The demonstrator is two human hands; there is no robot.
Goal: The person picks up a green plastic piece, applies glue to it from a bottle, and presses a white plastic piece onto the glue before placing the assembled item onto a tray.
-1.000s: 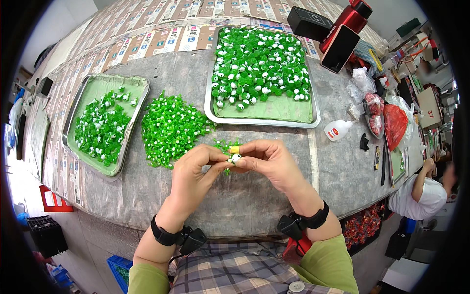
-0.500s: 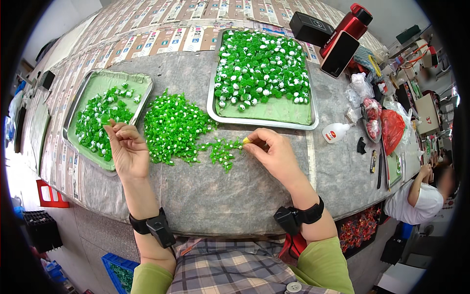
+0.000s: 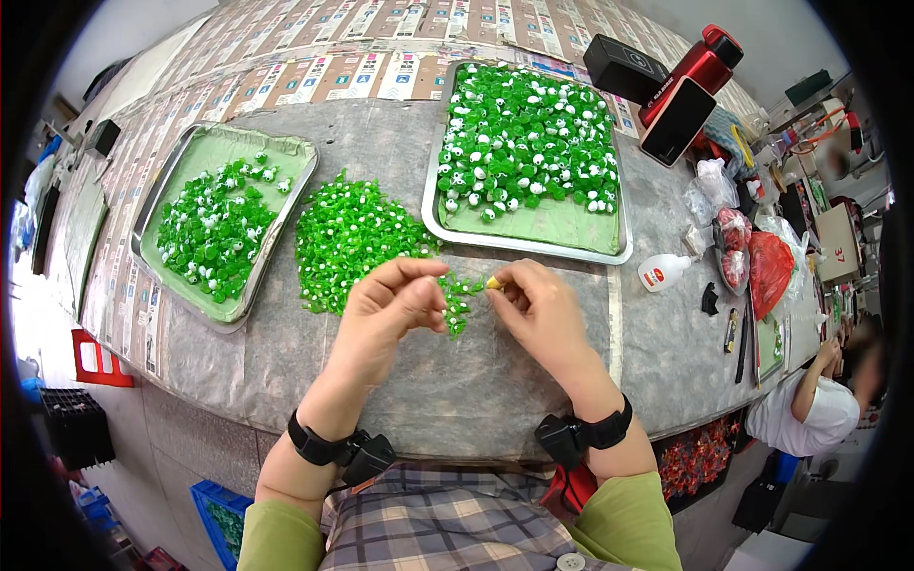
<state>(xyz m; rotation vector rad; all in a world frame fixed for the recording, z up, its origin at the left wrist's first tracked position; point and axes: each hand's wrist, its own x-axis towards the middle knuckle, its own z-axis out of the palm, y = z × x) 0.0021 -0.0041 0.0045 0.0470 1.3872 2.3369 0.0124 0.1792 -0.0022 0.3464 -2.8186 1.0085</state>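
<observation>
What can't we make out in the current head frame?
All head view:
- Whether the left hand holds a piece: its own curled fingers hide the grip.
- Whether the right hand pinches a green piece: too small at the fingertips.
- Part of the green pile: behind the left hand.
- Part of the red bottle: behind the phone.
- What the co-worker's hands hold: small and blurred.
</observation>
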